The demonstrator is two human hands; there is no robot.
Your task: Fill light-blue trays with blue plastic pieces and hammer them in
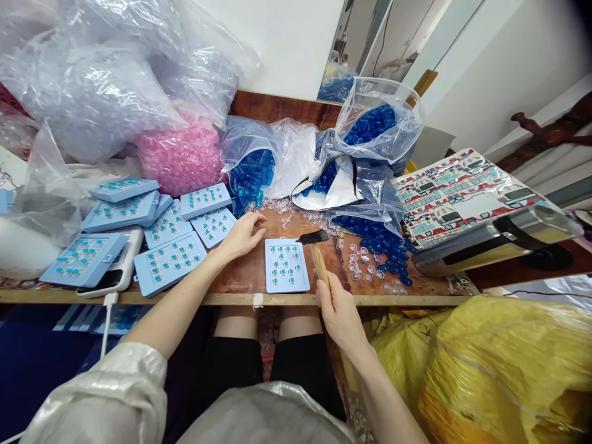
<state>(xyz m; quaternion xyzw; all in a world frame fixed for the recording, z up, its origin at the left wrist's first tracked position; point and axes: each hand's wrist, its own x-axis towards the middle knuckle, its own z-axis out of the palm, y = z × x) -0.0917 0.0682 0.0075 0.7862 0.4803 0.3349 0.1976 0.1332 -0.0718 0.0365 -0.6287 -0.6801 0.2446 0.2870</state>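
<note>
Hammer (319, 262) gripped in my right hand (339, 307); panel (287, 266) lies between my hands, nearer the right, long axis seemingly running away from me; left hand (246, 235) loose, empty.

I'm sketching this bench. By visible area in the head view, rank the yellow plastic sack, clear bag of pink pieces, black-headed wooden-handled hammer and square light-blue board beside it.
1. Yellow sack (nearness may enlarge it)
2. Clear bag of pink pieces
3. Light-blue board
4. Hammer
</note>
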